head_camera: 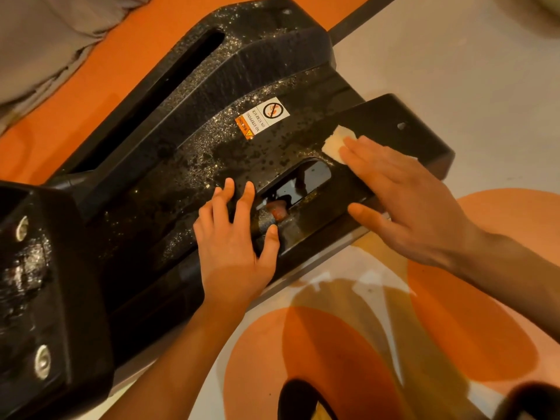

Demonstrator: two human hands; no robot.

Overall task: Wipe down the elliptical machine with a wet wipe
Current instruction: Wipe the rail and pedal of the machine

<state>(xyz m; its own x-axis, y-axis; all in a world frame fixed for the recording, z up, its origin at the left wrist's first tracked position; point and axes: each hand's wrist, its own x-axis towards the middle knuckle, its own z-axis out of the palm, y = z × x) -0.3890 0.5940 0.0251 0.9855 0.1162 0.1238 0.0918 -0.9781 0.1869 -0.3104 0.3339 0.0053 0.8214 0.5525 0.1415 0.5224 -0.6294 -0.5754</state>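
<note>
1. Head view, step in hand: wiping is under way on the black base cover of the elliptical machine (272, 56), which runs from the lower left of the frame to right of centre.
2. The right grip (403, 201) is released, with fingers straight and flat. It presses the wet wipe (335, 144) onto the end panel at right of centre. Only a pale corner of the wipe shows beyond the fingertips.
3. The left grip (233, 247) is also released. Its fingers are spread and rest on the cover at frame centre, just beside a slot (295, 183), with the thumb at the slot's lower edge. I judge it to be bracing.
4. Condition of the machine: glinting specks cover the middle and upper parts of the cover, thickest around the warning sticker (262, 118). Whether they are moisture or dust cannot be told. The panel under the wipe looks matt and cleaner.
5. Next move, as judged: sweep the wipe left in the frame across the speckled area, keeping the pressure flat. The left grip would need to move clear, and the slot edges could snag the wipe.
6. Surroundings: a pale floor (454, 71) with orange shapes at lower right, and grey cloth (45, 40) at upper left.
</note>
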